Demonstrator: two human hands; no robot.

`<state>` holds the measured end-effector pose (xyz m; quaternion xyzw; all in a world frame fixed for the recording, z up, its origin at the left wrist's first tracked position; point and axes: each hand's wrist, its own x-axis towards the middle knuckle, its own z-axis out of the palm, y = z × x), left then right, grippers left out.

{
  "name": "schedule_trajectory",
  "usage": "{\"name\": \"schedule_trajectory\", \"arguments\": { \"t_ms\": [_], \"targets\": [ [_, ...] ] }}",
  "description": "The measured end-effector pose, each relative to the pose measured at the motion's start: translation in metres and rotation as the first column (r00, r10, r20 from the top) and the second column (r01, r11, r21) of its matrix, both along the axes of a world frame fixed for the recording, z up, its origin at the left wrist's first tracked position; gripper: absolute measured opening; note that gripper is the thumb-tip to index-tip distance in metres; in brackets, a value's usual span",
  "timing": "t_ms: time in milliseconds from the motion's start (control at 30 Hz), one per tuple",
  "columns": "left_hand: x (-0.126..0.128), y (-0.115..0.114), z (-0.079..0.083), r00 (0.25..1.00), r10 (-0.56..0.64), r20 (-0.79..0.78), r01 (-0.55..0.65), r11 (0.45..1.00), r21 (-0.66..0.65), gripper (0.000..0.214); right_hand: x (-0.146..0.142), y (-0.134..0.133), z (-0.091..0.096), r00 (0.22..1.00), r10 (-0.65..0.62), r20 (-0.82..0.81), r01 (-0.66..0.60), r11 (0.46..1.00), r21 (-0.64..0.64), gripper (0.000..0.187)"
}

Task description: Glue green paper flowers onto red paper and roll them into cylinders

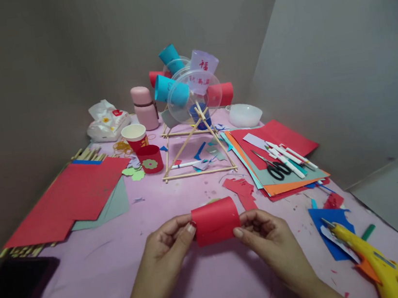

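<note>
Between my two hands is a red paper cup sleeve (216,222), held on its side just above the table. My left hand (174,242) pinches its left end, thumb in front and fingers behind. At the other end, my right hand (263,231) grips the rim between thumb and fingers. Beyond them stands a wheel model of clear plastic discs (180,105) on a triangular frame of wooden sticks (202,172), with blue, red and lilac paper cups around it. Red paper scraps (240,190) lie just past the sleeve.
A yellow glue gun (372,255) rests at the right on blue paper (329,244). Black scissors (277,170) and markers lie on stacked paper. Red sheets (69,193) cover sticks at left, near a dark flat device (20,294). Behind stand cups (150,159), a pink flask (145,109) and a bowl (246,115).
</note>
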<state>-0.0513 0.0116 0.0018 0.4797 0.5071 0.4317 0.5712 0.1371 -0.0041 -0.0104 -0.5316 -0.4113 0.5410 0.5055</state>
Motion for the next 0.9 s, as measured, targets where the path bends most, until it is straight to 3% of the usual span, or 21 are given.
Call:
{"name": "schedule_trajectory", "arguments": {
  "t_ms": [333,900],
  "targets": [
    [-0.0003,-0.0021,-0.0019,0.989,-0.141,0.035,0.142,0.99,-0.01,0.037,0.0006,-0.002,0.0002,1.0,0.004,0.019,-0.005,1.0,0.018,0.014],
    [0.0013,-0.0007,-0.0053,0.996,-0.091,-0.014,0.091,0.996,-0.016,0.03,0.0013,-0.0007,0.0009,1.0,0.013,0.006,-0.013,1.0,0.02,0.015]
  ]
}}
